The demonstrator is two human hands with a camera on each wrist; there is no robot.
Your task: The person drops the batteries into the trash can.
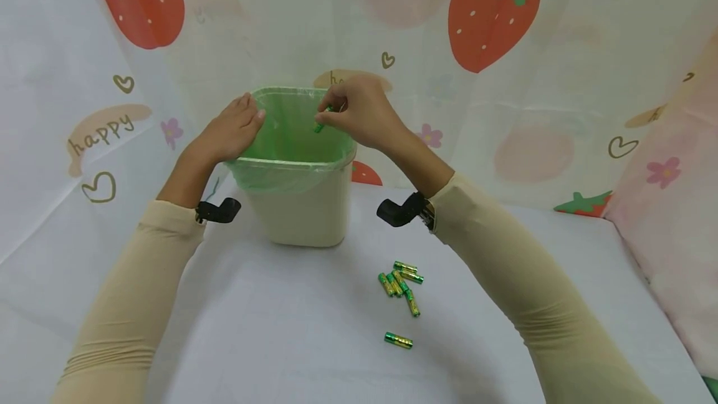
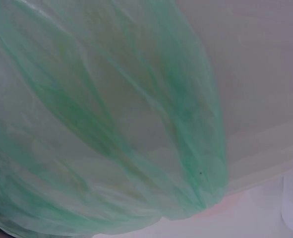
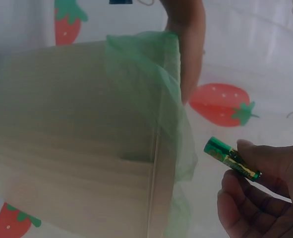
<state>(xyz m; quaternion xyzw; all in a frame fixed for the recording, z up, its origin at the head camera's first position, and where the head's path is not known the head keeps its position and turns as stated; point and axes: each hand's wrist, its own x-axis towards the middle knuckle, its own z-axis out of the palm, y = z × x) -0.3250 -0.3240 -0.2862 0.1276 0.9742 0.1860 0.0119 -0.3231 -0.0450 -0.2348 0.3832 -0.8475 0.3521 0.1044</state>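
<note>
A cream bin (image 1: 300,211) stands upright, lined with a thin green plastic bag (image 1: 280,176) folded over its rim. My left hand (image 1: 232,128) rests on the bin's left rim, fingers fairly straight. In the left wrist view the bag (image 2: 136,114) hangs in folds down the bin's outside. Over the bin's opening, my right hand (image 1: 361,111) pinches a green and gold battery (image 1: 318,128) between thumb and fingers. The right wrist view shows that battery (image 3: 231,158) beside the lined rim. Several more batteries (image 1: 399,282) lie in a cluster on the white surface.
One battery (image 1: 399,340) lies apart, nearer to me than the cluster. Behind the bin hangs a pale cloth (image 1: 269,24) printed with strawberries. The white tabletop (image 1: 269,329) extends in front of the bin. A black camera mount sits on each wrist.
</note>
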